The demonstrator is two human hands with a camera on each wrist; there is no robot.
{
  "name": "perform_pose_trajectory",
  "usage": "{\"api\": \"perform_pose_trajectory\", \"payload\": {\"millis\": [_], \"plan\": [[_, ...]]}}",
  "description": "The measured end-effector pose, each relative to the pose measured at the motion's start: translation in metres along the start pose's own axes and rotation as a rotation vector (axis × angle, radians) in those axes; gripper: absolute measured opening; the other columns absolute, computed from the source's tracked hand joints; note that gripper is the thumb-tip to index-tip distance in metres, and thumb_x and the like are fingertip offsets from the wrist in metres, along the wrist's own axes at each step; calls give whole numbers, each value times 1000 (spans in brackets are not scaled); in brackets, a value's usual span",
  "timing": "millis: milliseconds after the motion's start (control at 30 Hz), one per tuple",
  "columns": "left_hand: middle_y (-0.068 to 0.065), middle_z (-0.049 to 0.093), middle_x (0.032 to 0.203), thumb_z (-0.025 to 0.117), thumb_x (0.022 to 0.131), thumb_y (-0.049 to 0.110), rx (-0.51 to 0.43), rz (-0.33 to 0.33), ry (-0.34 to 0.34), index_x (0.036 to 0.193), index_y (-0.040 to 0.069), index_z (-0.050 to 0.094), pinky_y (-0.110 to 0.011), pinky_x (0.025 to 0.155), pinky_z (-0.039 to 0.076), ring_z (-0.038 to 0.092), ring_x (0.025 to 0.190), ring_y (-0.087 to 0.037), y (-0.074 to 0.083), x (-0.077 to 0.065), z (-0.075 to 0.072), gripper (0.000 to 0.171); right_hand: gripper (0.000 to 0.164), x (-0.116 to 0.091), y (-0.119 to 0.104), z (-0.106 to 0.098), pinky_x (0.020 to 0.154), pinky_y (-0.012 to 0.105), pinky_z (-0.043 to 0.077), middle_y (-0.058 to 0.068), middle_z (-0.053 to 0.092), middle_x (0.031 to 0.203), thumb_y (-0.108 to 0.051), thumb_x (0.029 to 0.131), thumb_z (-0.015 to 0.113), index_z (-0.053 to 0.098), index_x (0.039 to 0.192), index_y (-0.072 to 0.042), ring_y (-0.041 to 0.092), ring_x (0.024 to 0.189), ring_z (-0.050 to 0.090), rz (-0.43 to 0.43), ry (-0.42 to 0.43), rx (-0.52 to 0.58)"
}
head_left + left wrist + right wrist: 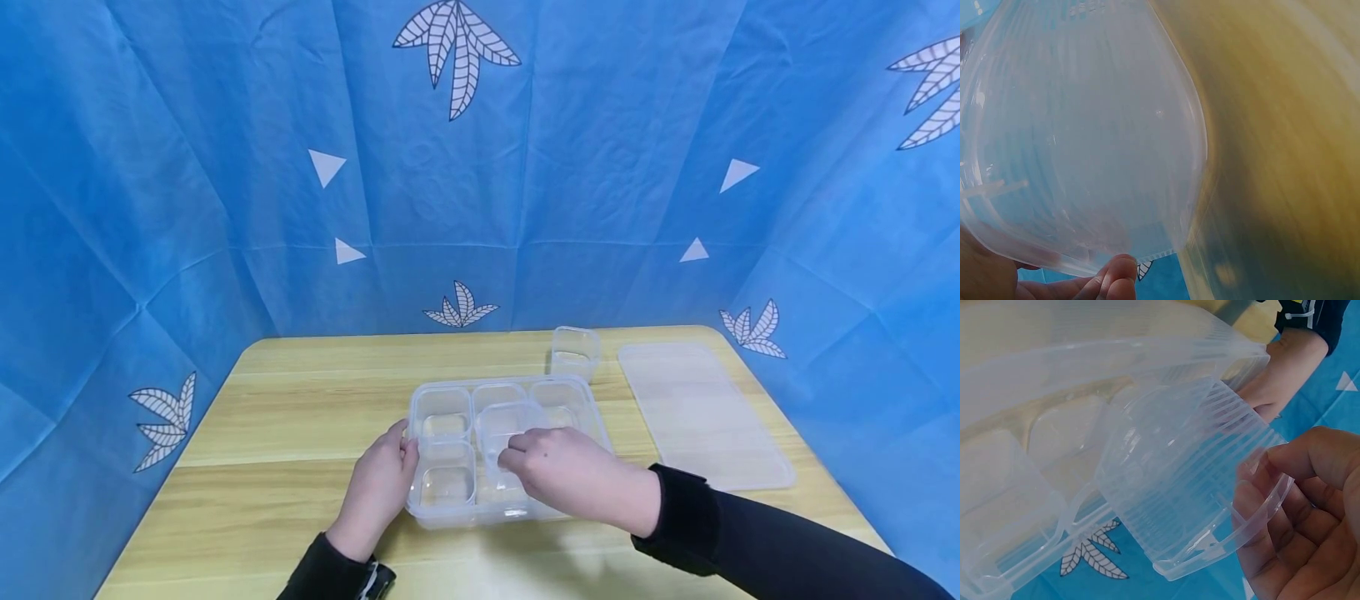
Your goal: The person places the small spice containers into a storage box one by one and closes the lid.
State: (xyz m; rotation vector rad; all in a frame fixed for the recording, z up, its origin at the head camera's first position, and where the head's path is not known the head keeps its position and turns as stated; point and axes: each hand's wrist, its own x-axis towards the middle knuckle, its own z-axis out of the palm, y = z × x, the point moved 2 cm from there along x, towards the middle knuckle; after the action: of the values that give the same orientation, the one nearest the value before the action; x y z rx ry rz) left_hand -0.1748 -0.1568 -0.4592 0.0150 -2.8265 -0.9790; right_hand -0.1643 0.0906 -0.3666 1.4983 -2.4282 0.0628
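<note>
A large clear plastic box [491,512] stands on the table with several small clear containers [444,475] set inside. My left hand [380,483] grips the box at its left side; in the left wrist view its fingers [1121,269] lie at the rim, beside the box's translucent wall [1097,137]. Between thumb and fingers, my right hand [566,467] pinches the rim of another small clear container [510,417]. In the right wrist view this ribbed container [1179,481] is tilted, close over the box, with fingers on both sides of its rim.
Just behind the box sits one more small clear container [575,350]. A flat translucent lid [705,417] lies on the wooden table [300,433] to the right. Blue patterned cloth [615,125] hangs round the table's back and sides.
</note>
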Motion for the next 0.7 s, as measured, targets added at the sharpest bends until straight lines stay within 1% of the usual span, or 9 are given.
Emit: {"api": "perform_pose_trajectory", "payload": {"millis": [100, 233, 367, 500, 700], "plan": [[-12, 64, 93, 55, 101, 16, -3, -6, -3, 137, -12, 51, -38, 67, 55, 60, 75, -20, 0, 0, 0, 45, 17, 0, -2, 2, 62, 19, 51, -8, 65, 81, -1, 82, 71, 71, 92, -15, 6, 74, 63, 5, -9, -5], [-11, 64, 91, 54, 102, 16, -13, -12, -7, 138, -11, 50, -36, 64, 55, 61, 75, -19, 0, 0, 0, 45, 19, 0, -3, 6, 58, 18, 48, -9, 62, 77, 0, 80, 69, 70, 91, -15, 5, 70, 60, -1, -20, -9], [-12, 64, 93, 54, 102, 17, -13, -15, -8, 138, -11, 50, -36, 66, 56, 62, 76, -19, 0, 0, 0, 46, 19, -1, -5, 9, 57, 16, 46, -9, 59, 75, 1, 80, 69, 67, 88, -16, 4, 69, 58, -12, -26, 1], [-12, 65, 93, 54, 102, 17, -6, -8, -6, 138, -11, 50, -37, 66, 55, 61, 76, -20, -1, 1, 0, 45, 18, -1, -6, 13, 58, 17, 48, -9, 61, 76, 1, 81, 69, 68, 87, -16, 5, 72, 61, -10, -17, 10], [-12, 65, 93, 55, 102, 16, -4, 3, 1, 137, -11, 51, -36, 66, 56, 62, 75, -19, -2, 1, 1, 45, 19, -1, -7, 18, 60, 18, 50, -9, 63, 78, 2, 78, 71, 68, 86, -16, 5, 75, 64, -9, -11, 20]]}}
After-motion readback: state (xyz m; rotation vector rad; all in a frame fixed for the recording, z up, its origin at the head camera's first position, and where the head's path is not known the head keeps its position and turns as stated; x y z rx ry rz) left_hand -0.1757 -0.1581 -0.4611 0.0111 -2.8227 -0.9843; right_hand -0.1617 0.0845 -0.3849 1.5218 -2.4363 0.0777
